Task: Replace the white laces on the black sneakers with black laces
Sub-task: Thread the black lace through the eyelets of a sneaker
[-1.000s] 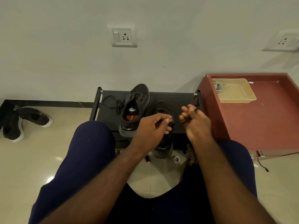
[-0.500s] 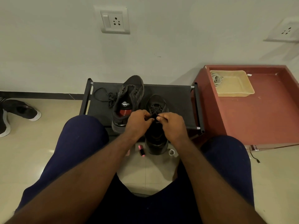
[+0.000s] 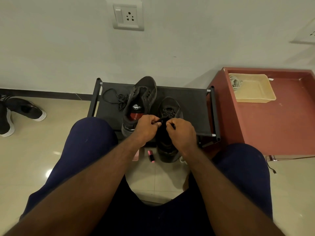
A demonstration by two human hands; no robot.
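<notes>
Two black sneakers stand on a low black rack. The left sneaker lies tilted with its red insole showing. The right sneaker points away from me, its heel hanging over the rack's front. My left hand pinches the upper edge of the right sneaker at an eyelet. My right hand pinches a black lace beside that eyelet. A loose black lace lies coiled on the rack left of the sneakers. The near half of the right sneaker is hidden by my hands.
A pink cylinder lies on the tiled floor under the rack's front. A red cabinet on the right carries a beige tray with a white cord. Another pair of dark shoes sits at far left. My knees flank the rack.
My right hand, which was raised and spread to the right of the sneaker, has come in to meet my left hand over the right sneaker. Both now pinch at its eyelet.
</notes>
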